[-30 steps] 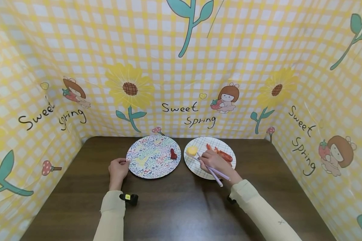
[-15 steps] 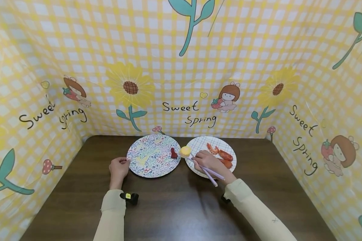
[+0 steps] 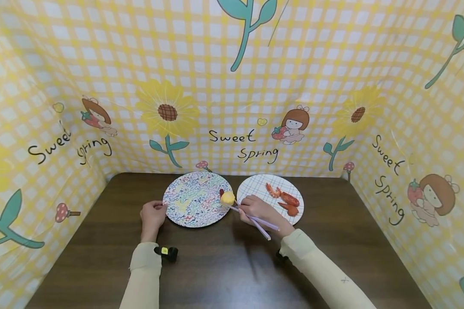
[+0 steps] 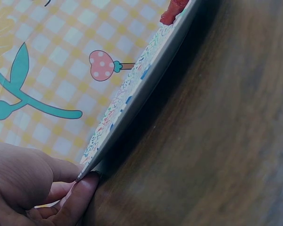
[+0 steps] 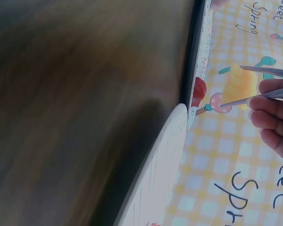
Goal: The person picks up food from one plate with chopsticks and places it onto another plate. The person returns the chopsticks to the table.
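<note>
My right hand grips a pair of light purple chopsticks. Between their tips a yellow food piece is pinched, raised over the right edge of the multicoloured speckled plate. In the right wrist view the yellow piece hangs clear of the plate below. A dark red food piece lies on the speckled plate, partly hidden by the yellow one in the head view. At that plate's left rim, my left hand pinches the edge between thumb and fingers, as the left wrist view shows.
On the right stands a white plate with a grid pattern. It bears a shrimp and reddish food pieces. Both plates are near the back of the brown table, before a yellow checked cloth wall.
My right hand has moved left with the chopsticks, carrying the yellow piece off the grid plate to above the speckled plate's right edge. The left hand keeps its hold on the rim.
</note>
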Action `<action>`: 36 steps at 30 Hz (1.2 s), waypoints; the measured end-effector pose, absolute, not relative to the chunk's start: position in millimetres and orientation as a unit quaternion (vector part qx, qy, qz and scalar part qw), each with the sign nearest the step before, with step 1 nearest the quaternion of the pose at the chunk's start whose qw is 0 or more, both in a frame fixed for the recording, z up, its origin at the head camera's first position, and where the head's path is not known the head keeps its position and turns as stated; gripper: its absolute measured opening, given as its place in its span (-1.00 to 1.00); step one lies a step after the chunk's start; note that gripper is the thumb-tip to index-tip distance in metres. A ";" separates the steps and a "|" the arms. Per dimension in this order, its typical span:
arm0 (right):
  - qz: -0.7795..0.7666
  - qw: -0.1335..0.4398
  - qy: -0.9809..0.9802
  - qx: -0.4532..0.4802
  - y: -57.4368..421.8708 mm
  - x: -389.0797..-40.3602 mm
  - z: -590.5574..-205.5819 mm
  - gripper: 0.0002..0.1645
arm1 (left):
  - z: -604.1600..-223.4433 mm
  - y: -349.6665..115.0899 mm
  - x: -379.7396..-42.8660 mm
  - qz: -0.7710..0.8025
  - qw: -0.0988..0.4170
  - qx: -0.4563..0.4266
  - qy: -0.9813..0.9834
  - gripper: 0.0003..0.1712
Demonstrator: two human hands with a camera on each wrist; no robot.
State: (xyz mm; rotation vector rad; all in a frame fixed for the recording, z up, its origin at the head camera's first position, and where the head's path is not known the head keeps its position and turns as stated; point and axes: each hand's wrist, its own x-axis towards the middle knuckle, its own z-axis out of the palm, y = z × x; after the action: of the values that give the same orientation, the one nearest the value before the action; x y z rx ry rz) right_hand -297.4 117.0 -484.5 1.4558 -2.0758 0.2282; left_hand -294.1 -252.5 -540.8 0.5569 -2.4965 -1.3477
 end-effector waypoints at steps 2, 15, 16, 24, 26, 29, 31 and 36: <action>0.091 0.286 -0.782 0.546 113.6 -296.5 -485.8 -0.83 | -540.3 -252.6 -294.0 -0.462 0.129 0.188 -0.857 -0.65; 0.113 0.244 -0.798 0.539 90.7 -290.5 -489.2 -0.86 | -537.4 -253.7 -292.1 -0.460 0.127 0.187 -0.858 -0.65; 0.112 0.244 -0.796 0.542 89.3 -291.8 -490.0 -0.86 | -537.5 -253.5 -292.2 -0.461 0.127 0.187 -0.858 -0.65; 0.120 0.229 -0.796 0.547 81.8 -297.7 -498.3 -0.84 | -540.2 -252.9 -292.4 -0.465 0.125 0.188 -0.856 -0.64; 0.123 0.227 -0.797 0.546 80.4 -298.2 -499.8 -0.84 | -539.9 -253.0 -291.9 -0.466 0.126 0.186 -0.856 -0.63; 0.127 0.233 -0.796 0.544 78.6 -299.3 -501.7 -0.83 | -538.9 -253.0 -291.1 -0.468 0.127 0.185 -0.855 -0.63; 0.131 0.233 -0.796 0.543 77.8 -300.2 -503.2 -0.84 | -538.4 -253.0 -290.8 -0.469 0.126 0.186 -0.854 -0.63; 0.135 0.232 -0.803 0.532 75.5 -301.6 -507.3 -0.86 | -538.3 -252.9 -290.3 -0.470 0.123 0.189 -0.854 -0.63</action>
State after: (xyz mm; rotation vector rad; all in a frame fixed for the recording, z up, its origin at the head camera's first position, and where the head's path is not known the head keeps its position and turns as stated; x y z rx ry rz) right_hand -301.6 75.5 -507.3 1.4636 -2.2068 0.3724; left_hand -290.3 -252.9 -538.3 0.5503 -2.4902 -1.3713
